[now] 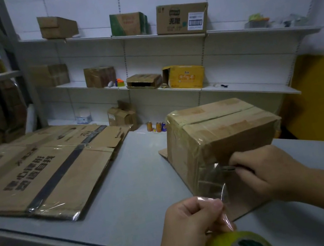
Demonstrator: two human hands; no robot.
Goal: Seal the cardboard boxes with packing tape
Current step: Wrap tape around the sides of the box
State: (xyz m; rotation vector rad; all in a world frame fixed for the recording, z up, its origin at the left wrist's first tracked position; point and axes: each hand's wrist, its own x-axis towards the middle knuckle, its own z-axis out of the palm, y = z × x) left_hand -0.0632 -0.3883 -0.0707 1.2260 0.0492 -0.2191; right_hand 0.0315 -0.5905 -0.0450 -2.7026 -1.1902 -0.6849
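Mid-taping brown cardboard box (212,133). Right hand (268,171) grip pinches clear tape strip (214,185) at box face; left hand (194,218) grip pinches it above yellow-green tape roll (226,245). Next, likely: sever, smooth.

Two hands: left hand (194,218) and right hand (265,172). One tape roll (239,245), with one tape strip (212,185) drawn off it. One upright box (218,132) on one table (136,180). Two flattened cartons told apart there: front carton (37,178) and rear carton (85,133); any beneath not countable. Three cans: first can (149,126), second can (158,126), third can (163,126).

Three wall shelves:
- **top shelf (248,32):** three boxes, namely two brown, plain box (57,26) and labelled box (181,18), and one green box (129,24).
- **middle shelf (258,87):** four boxes, namely three brown, far-left box (50,75), crumpled box (99,76) and low box (143,80), and one yellow box (184,76).
- **bottom shelf (60,121):** two boxes, namely one open brown box (122,116) and one small white box (84,116).
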